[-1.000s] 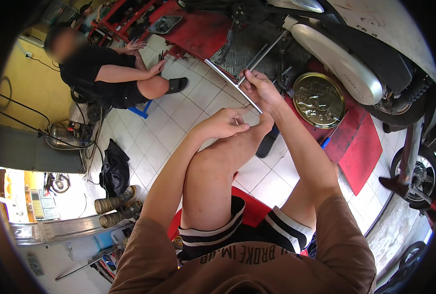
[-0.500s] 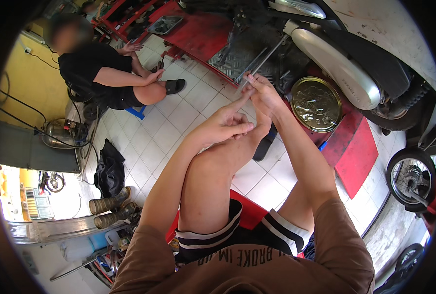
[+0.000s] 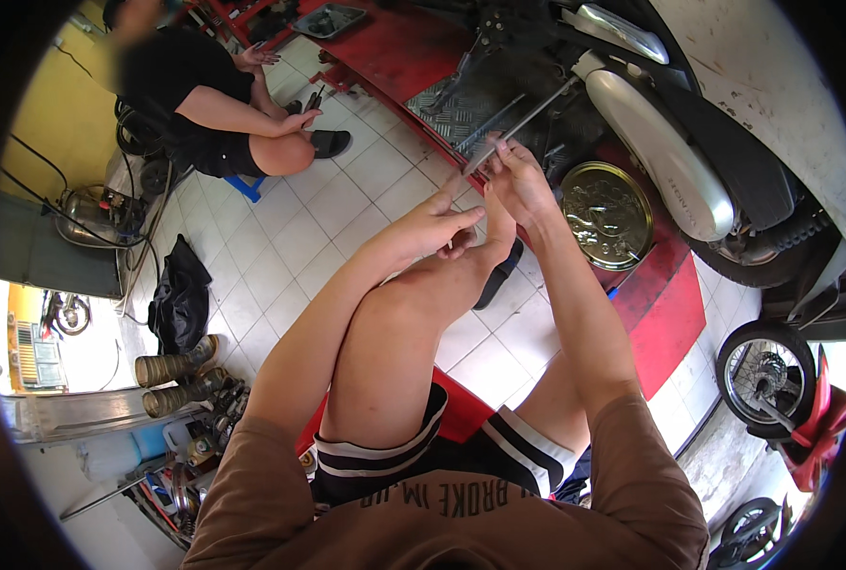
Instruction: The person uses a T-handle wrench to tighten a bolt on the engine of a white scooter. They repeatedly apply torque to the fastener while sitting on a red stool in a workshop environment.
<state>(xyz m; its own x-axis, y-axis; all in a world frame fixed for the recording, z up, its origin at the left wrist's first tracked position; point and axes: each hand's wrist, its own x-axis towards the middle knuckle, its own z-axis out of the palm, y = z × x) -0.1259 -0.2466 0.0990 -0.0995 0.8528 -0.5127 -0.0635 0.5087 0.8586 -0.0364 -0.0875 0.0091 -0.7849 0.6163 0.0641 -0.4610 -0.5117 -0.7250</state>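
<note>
My right hand (image 3: 521, 182) grips the near part of a long thin metal wrench (image 3: 543, 108) between thumb and fingers. The wrench slants up to the right, and its far end meets the motorcycle (image 3: 659, 157) beside the silver side cover. Its near end is blurred, so I cannot tell the handle's full shape. My left hand (image 3: 439, 226) is lower and to the left, with index finger stretched toward that blurred end. Its thumb stands apart and the other fingers are loosely curled. Whether the fingertip touches the wrench cannot be made out.
A round golden tray (image 3: 608, 216) with small metal parts sits on the red lift platform (image 3: 668, 309). Another person (image 3: 223, 100) sits at the far left holding a dark tool. A black bag (image 3: 180, 296) and brown boots (image 3: 178, 377) lie at the left. A wheel (image 3: 765, 377) stands at right.
The whole view has shifted slightly. My right hand keeps its hold on the wrench. My left hand's index finger has drawn a little away from the right hand, toward the wrench's near end.
</note>
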